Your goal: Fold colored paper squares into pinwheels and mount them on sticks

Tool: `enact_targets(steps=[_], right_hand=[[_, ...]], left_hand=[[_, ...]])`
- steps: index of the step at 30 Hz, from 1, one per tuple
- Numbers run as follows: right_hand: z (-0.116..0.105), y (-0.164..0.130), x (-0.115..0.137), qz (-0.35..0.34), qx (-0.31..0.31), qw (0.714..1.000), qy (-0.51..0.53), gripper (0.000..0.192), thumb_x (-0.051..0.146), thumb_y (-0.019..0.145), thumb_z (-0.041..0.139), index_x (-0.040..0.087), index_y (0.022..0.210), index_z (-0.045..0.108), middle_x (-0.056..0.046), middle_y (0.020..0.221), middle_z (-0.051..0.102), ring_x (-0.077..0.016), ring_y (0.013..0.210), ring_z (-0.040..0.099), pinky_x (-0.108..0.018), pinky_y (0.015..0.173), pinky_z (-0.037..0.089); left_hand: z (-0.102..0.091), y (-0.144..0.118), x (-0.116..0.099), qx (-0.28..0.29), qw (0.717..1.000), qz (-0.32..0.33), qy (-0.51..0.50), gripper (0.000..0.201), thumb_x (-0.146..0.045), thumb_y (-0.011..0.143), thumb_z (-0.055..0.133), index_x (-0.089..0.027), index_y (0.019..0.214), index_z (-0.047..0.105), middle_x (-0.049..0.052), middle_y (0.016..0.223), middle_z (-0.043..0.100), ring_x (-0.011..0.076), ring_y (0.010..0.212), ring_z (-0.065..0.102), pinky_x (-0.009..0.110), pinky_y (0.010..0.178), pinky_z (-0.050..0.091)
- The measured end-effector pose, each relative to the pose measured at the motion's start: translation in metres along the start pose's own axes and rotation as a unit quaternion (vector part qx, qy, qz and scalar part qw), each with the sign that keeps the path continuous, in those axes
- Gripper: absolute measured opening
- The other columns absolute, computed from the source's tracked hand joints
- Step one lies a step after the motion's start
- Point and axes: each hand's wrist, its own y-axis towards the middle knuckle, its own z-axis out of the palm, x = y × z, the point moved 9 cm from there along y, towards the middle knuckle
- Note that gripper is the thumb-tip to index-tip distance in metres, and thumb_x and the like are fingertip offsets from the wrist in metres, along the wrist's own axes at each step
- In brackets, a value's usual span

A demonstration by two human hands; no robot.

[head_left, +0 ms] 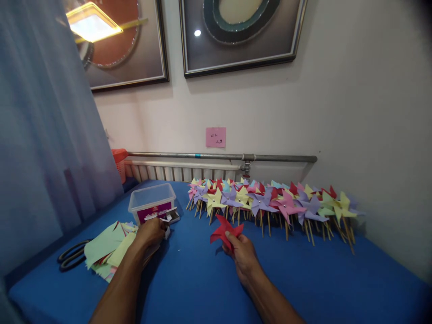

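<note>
My right hand [241,252] grips a red paper pinwheel [225,230], its thumb pressed on the paper near the centre. No stick shows on this pinwheel. Over on the left, my left hand [151,232] is at a small open cardboard box [173,216], fingers bent together. What those fingers pinch, if anything, is hidden. Just behind stands a clear plastic tub [151,195] with a purple label. Beside my left forearm lies a pile of coloured paper sheets [106,245], partly covered by the arm.
Many finished pinwheels [261,202] on wooden sticks lie in rows along the back right. Black-handled scissors [72,255] rest at the left, partly beneath the paper. A blue curtain [50,126] hangs left of the blue table [195,288]. Behind runs a metal pipe [216,156].
</note>
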Motion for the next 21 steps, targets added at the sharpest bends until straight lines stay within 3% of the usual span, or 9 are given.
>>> enact_targets(steps=[8, 12, 17, 21], right_hand=[[0.0002, 0.0001, 0.0000, 0.003, -0.002, 1.000, 0.002, 0.033, 0.039, 0.060, 0.088, 0.018, 0.068, 0.064, 0.003, 0.057, 0.062, -0.0113, 0.052, 0.054, -0.026, 0.054, 0.049], [0.0007, -0.0006, 0.0008, 0.006, -0.002, 1.000, 0.008, 0.033, 0.039, 0.058, 0.089, 0.018, 0.067, 0.065, 0.003, 0.058, 0.063, -0.0117, 0.053, 0.056, -0.026, 0.055, 0.050], [0.0008, -0.0018, 0.0015, 0.001, -0.001, 1.000, 0.007, 0.031, 0.038, 0.061, 0.088, 0.019, 0.065, 0.065, 0.003, 0.056, 0.062, -0.0114, 0.051, 0.054, -0.026, 0.053, 0.048], [0.0012, -0.0014, 0.0011, 0.002, 0.001, 1.000, 0.009, 0.032, 0.039, 0.060, 0.089, 0.019, 0.066, 0.065, 0.003, 0.057, 0.063, -0.0119, 0.051, 0.055, -0.026, 0.054, 0.049]], left_hand=[[-0.0046, -0.0048, -0.0084, -0.029, 0.998, 0.002, 0.050, 0.017, -0.017, 0.078, 0.056, -0.017, 0.070, 0.071, 0.018, 0.086, 0.075, 0.0297, 0.080, 0.069, 0.034, 0.068, 0.042], [-0.0031, -0.0053, -0.0093, -0.020, 0.999, 0.010, 0.024, 0.020, -0.021, 0.081, 0.055, -0.017, 0.067, 0.069, 0.015, 0.079, 0.073, 0.0281, 0.076, 0.068, 0.033, 0.065, 0.041], [0.0011, -0.0036, -0.0074, 0.002, 1.000, -0.001, -0.005, 0.012, -0.020, 0.073, 0.061, -0.018, 0.064, 0.069, 0.009, 0.072, 0.072, 0.0256, 0.074, 0.068, 0.031, 0.062, 0.038], [0.0004, -0.0032, -0.0065, -0.012, 1.000, -0.007, 0.015, 0.016, -0.021, 0.077, 0.058, -0.018, 0.065, 0.069, 0.012, 0.077, 0.073, 0.0282, 0.077, 0.068, 0.033, 0.063, 0.039]])
